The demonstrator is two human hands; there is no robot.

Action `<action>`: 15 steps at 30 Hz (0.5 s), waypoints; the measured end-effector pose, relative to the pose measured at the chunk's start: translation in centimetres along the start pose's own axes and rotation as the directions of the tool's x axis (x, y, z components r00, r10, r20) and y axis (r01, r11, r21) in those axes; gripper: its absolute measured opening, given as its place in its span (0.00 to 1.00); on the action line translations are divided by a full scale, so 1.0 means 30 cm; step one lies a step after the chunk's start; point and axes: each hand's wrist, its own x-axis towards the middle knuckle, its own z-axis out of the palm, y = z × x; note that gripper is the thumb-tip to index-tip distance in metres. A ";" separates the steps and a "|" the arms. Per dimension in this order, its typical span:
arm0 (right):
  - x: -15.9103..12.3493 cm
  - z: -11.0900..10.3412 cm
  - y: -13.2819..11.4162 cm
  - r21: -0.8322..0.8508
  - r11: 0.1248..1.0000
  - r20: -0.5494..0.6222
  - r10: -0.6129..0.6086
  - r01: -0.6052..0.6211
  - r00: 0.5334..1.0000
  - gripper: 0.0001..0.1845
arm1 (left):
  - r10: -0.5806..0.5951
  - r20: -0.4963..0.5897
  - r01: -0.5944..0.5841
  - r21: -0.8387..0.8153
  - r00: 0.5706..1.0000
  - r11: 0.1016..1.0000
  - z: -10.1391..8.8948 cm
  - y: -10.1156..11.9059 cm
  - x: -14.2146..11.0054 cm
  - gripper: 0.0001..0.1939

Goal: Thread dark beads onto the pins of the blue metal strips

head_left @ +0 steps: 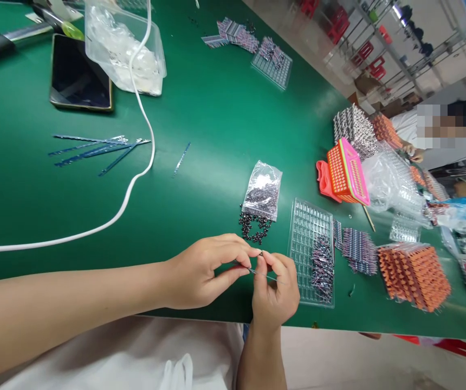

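My left hand (206,271) comes in from the left, its thumb and fingers closed around a thin grey-blue rod (271,278). The rod slants down to the right, across my right hand (276,290). Between the right thumb and index finger sits a small dark bead-like piece (261,253), and the left index fingertip meets it there. Just beyond the hands lies a loose heap of small black pieces (253,237), spilling by the mouth of a clear plastic bag (262,189) of the same. A clear compartment tray (302,238) stands right of the hands, with thin striped sticks (323,268) piled on its right side.
Right of the tray lie bundled striped sticks (358,252) and stacked orange packs (414,276). Farther back is an orange-and-pink basket (349,170). A white cable (125,200), phone (81,76), plastic tub (160,54) and blue strips (95,151) occupy the left. Another person's hand (414,151) shows far right.
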 end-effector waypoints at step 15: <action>0.004 -0.002 0.008 0.020 0.999 0.011 -0.040 0.040 0.999 0.11 | 0.042 -0.008 -0.042 0.015 0.999 0.999 0.000 -0.009 -0.001 0.06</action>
